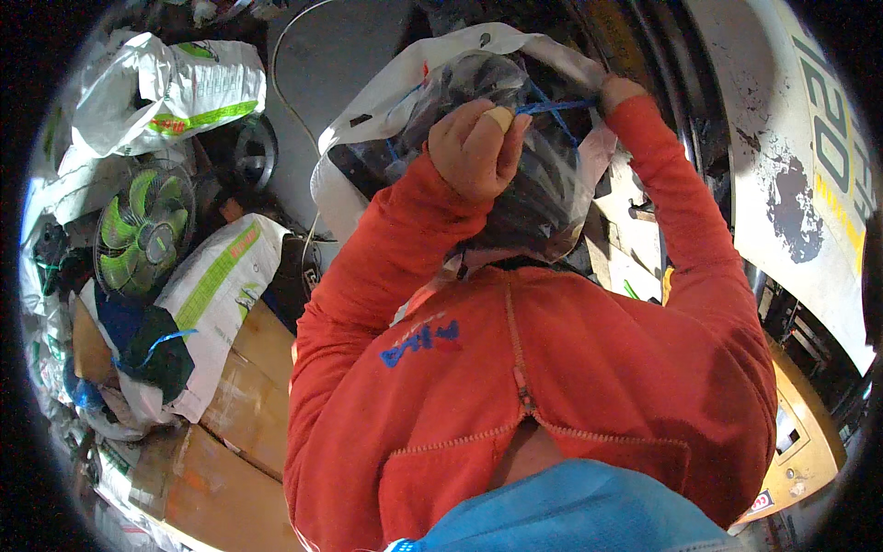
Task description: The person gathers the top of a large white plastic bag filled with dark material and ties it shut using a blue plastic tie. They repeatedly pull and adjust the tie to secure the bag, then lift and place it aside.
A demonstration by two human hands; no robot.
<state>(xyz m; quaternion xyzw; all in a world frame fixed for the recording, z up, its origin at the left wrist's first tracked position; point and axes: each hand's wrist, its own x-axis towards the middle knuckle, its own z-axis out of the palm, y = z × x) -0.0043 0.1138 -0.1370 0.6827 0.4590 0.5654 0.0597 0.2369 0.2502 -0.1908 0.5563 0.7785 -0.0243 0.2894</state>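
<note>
A large white sack (pixel 368 106) stands before me with its mouth spread wide. Inside it, clear plastic (pixel 478 78) covers dark contents whose kind I cannot make out. Blue string (pixel 556 106) crosses the mouth and stretches between my two hands. My left hand (pixel 474 152), with a pale yellow wrap on one finger, is closed on the string above the sack's middle. At the sack's right rim, my right hand (pixel 621 92) is closed round the string's other end; its fingertips are partly hidden, and the rim touches it.
On the left are a green-bladed fan (pixel 143 230), white printed bags (pixel 216 83) and cardboard boxes (pixel 230 442). A thin cable (pixel 276 83) runs down left of the sack. To the right stand a worn white panel (pixel 782 138) and a yellow-orange casing (pixel 805 442).
</note>
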